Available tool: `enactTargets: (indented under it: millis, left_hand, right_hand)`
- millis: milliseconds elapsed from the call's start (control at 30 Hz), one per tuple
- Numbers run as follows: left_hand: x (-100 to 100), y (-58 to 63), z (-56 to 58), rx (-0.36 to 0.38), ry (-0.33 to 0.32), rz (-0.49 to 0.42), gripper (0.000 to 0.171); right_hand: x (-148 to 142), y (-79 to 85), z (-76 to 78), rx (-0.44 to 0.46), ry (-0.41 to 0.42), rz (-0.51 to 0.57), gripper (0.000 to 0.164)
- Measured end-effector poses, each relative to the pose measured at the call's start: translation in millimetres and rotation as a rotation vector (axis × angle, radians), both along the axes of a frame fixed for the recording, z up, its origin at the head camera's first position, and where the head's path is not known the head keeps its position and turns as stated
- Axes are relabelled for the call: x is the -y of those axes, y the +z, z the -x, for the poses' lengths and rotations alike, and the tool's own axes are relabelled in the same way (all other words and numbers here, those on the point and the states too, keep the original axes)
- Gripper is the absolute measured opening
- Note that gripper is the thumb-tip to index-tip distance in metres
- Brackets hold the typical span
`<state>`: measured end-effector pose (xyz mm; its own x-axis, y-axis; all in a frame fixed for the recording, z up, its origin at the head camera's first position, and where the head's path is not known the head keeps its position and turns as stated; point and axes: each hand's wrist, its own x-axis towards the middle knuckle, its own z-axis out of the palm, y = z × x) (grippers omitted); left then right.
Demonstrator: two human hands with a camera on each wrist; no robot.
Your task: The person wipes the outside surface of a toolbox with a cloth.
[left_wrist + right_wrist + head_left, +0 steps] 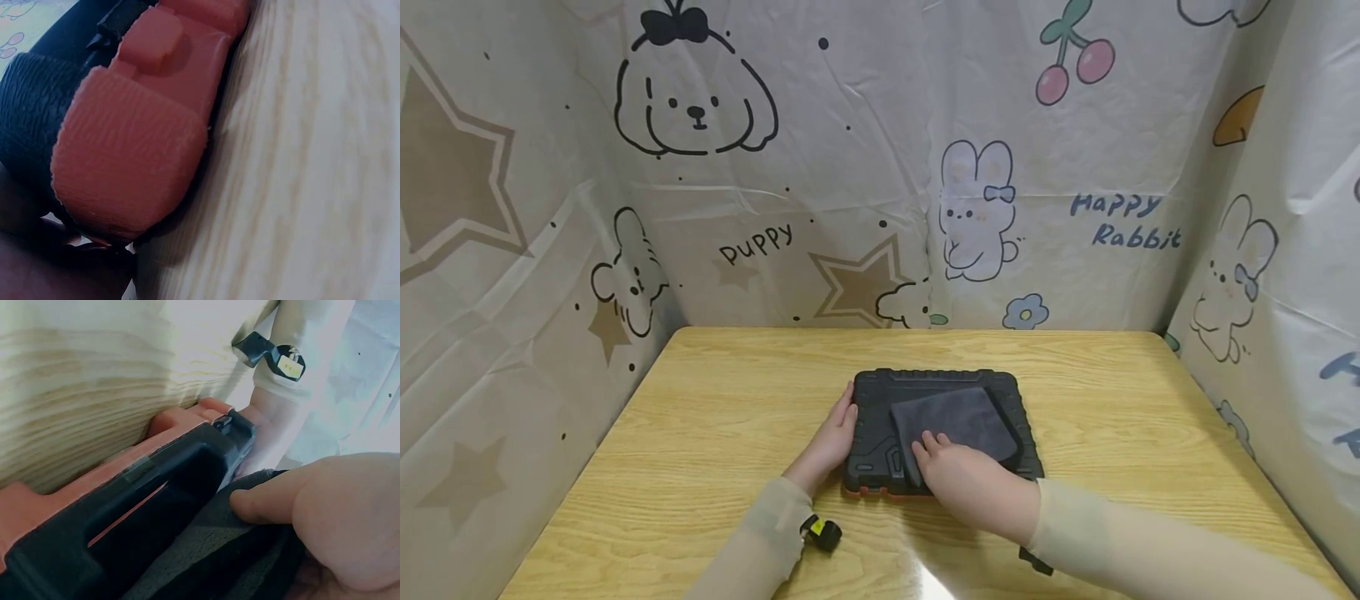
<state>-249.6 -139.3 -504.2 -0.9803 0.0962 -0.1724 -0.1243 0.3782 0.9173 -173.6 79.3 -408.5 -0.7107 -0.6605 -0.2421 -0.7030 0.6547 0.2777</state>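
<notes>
A black hard plastic case (872, 433) with an orange-red lower half (131, 150) lies flat on the table. A dark grey cloth (958, 412) is spread over its top, slanting toward the right side. My left hand (831, 437) holds the case by its left side, thumb near the upper edge and fingers along the side wall. My right hand (973, 483) presses on the near part of the cloth. In the right wrist view its thumb (259, 505) lies extended along the cloth, by the case's front edge; the other fingers are mostly hidden there.
The wood-grain table (722, 392) extends around the case on all sides. A printed fabric curtain (850, 167) closes off the back and both sides. Each wrist wears a small black camera (823, 533).
</notes>
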Motion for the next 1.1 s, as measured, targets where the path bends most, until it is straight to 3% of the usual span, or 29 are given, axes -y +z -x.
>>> enactTargets:
  millis: [200, 400, 567, 800, 1100]
  left_hand:
    - [0, 0.2, -0.2, 0.005, 0.004, -0.004, 0.057]
    - [0, 0.8, 0.1, -0.004, -0.004, -0.013, 0.057]
    - [1, -0.1, 0.3, 0.007, -0.003, -0.012, 0.057]
    - [2, -0.8, 0.0, 0.015, -0.006, -0.011, 0.057]
    - [3, 0.0, 0.6, 0.015, -0.009, -0.021, 0.057]
  right_hand:
    - [-4, 0.0, -0.9, 0.022, 0.024, 0.011, 0.045]
    - [-11, 2.3, 6.6, 0.136, -0.051, 0.138, 0.048]
    - [-19, 0.6, 16.6, 0.162, -0.075, 0.218, 0.049]
    - [-25, -5.0, 39.5, 0.197, -0.137, 0.285, 0.047]
    - [-21, -7.5, 74.9, 0.178, -0.186, 0.308, 0.044]
